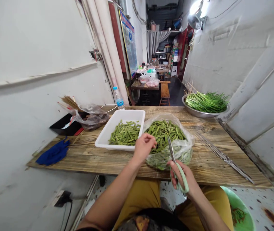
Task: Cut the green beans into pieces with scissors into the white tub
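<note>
My right hand (184,177) grips green-handled scissors (176,165), blades pointing up over a clear plastic bag (182,147) full of green edamame pods (164,132). My left hand (143,146) hovers at the bag's left edge, fingers curled in a pinch over the pods; what they hold is too small to make out. Just left of the bag stands a white tray (108,133) with a heap of pods (125,132) in it. Both rest on a wooden table (91,157).
A metal bowl of long green stalks (205,103) sits at the back right. Metal skewers (223,157) lie on the right. A water bottle (119,98), a plastic bag with sticks (89,116), a black box (66,125) and blue cloth (54,153) are left. A green basin (241,211) stands below. A person sits far down the corridor.
</note>
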{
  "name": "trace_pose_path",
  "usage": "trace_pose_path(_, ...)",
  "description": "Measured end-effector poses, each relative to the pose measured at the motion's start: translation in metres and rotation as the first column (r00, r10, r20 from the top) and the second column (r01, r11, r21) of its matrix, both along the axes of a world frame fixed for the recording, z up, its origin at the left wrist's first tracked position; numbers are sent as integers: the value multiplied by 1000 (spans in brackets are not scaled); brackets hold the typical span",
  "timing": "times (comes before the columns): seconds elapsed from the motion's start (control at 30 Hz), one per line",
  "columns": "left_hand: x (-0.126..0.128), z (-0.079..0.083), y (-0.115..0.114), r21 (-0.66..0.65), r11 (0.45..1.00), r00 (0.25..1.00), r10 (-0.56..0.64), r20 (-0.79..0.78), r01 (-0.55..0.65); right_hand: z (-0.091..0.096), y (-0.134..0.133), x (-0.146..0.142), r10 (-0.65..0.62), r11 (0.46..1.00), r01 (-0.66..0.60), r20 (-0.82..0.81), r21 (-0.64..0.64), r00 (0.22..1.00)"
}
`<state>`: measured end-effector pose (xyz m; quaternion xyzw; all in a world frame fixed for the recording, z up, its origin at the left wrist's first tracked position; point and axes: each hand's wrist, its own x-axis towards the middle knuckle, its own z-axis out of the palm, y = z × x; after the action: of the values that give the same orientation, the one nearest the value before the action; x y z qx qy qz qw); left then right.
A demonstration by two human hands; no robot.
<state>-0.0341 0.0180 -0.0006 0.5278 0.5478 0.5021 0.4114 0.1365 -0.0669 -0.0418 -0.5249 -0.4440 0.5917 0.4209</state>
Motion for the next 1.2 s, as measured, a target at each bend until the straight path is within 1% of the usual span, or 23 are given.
trace_pose_path(0.03, -14, 2, 5, 132, 981, 975, 162, -152, -143, -2, 1, 1, -16, 1000, 16, -38, -1, 999)
trace_pose_path(0.07, -28, 5, 10, 245, 940, 900, 309, -308, -239, -4, 2, 3, -24, 1000, 24, -83, 0, 996)
trace_pose_path(0.1, -40, 8, 13, 329, 901, 795, 413, -445, -284, -6, 2, 4, -27, 1000, 27, -133, -3, 991)
trace_pose_path(0.13, -47, 9, 16, 384, 871, 680, 482, -553, -305, -7, 2, 6, -21, 1000, 19, -176, -12, 984)
trace_pose_path(0.17, -50, 10, 17, 413, 861, 582, 505, -637, -296, -8, 2, 6, -10, 1000, 6, -212, -23, 977)
trace_pose_path(0.2, -49, 8, 17, 412, 877, 526, 478, -704, -246, -8, 2, 7, -1, 999, -8, -241, -36, 971)
trace_pose_path(0.23, -42, 4, 16, 381, 911, 511, 406, -757, -160, -7, 2, 7, 11, 999, -24, -261, -48, 965)
trace_pose_path(0.27, -32, -1, 15, 331, 942, 520, 311, -795, -58, -7, 1, 7, 20, 998, -36, -273, -55, 962)
trace_pose_path(0.3, -19, -8, 14, 250, 964, 541, 161, -826, 95, -6, 1, 6, 24, 997, -41, -274, -58, 961)
trace_pose_path(0.33, -5, -16, 14, 173, 968, 555, 46, -830, 179, -5, 0, 6, 27, 998, -43, -265, -55, 964)
trace_pose_path(0.37, 8, -23, 14, 128, 977, 563, 11, -826, 169, -5, -1, 6, 29, 998, -42, -246, -48, 969)
trace_pose_path(0.43, 27, -35, 14, 97, 989, 570, 17, -822, 110, -5, -3, 6, 46, 998, -51, -193, -23, 980)
trace_pose_path(0.53, 36, -42, 17, 38, 997, 604, -10, -797, 67, -9, -6, 7, 89, 996, -88, -115, 16, 989)
trace_pose_path(0.6, 32, -42, 19, -20, 998, 664, -59, -745, 66, -12, -7, 8, 100, 995, -99, -83, 21, 991)
trace_pose_path(0.67, 27, -38, 22, -47, 994, 748, -104, -656, 97, -13, -8, 7, 90, 996, -91, -87, -6, 992)
trace_pose_path(0.77, 21, -31, 31, -12, 982, 865, -170, -472, 186, -10, -9, 4, 59, 997, -64, -113, -39, 992)
trace_pose_path(0.83, 16, -26, 36, 19, 979, 911, -182, -370, 204, -7, -9, 3, 46, 998, -49, -106, -31, 993)
trace_pose_path(0.87, 13, -23, 37, 32, 981, 917, -169, -360, 194, -6, -10, 2, 44, 999, -46, -100, -25, 994)
trace_pose_path(0.9, 10, -21, 37, 40, 983, 908, -148, -391, 177, -6, -10, 2, 40, 999, -43, -95, -22, 995)
trace_pose_path(0.93, 6, -20, 35, 34, 987, 880, -126, -458, 160, -5, -9, 2, 36, 999, -39, -95, -24, 995)
trace_pose_path(1.03, 5, -26, 25, -44, 994, 727, -102, -679, 98, -7, -8, 2, 33, 999, -37, -108, -38, 994)
trace_pose_path(1.1, 11, -35, 18, -103, 994, 667, -109, -737, 49, -7, -8, 1, 43, 998, -47, -113, -36, 993)
trace_pose_path(1.2, 22, -47, 13, -114, 994, 627, -89, -774, 0, -7, -9, 0, 51, 998, -55, -119, -31, 992)
